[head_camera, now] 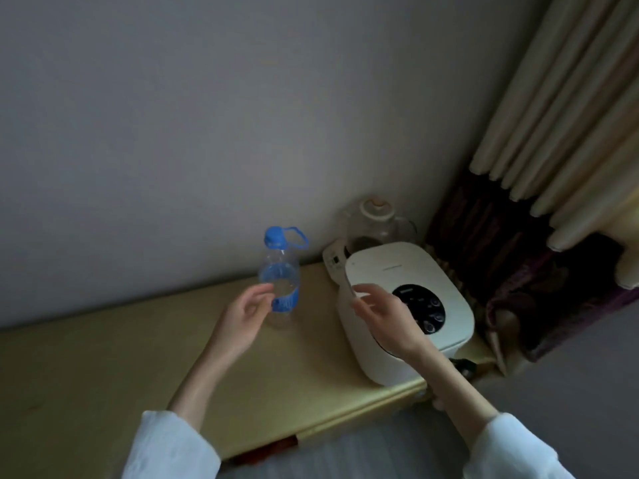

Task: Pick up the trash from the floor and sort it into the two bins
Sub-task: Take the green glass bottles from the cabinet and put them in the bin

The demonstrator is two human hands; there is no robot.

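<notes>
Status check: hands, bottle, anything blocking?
Left hand open, fingertips at the bottle, no grip. Right hand open, empty, over the white cooker. Bottle upright on the table. Nothing blocking.

A clear bottle stands on the table. The left hand hovers at its seven o'clock, fingers relaxed. The right hand hangs over a white cooker.

A home room: a white rice cooker and kettle on a yellow desk, pleated curtains at two o'clock.
</notes>
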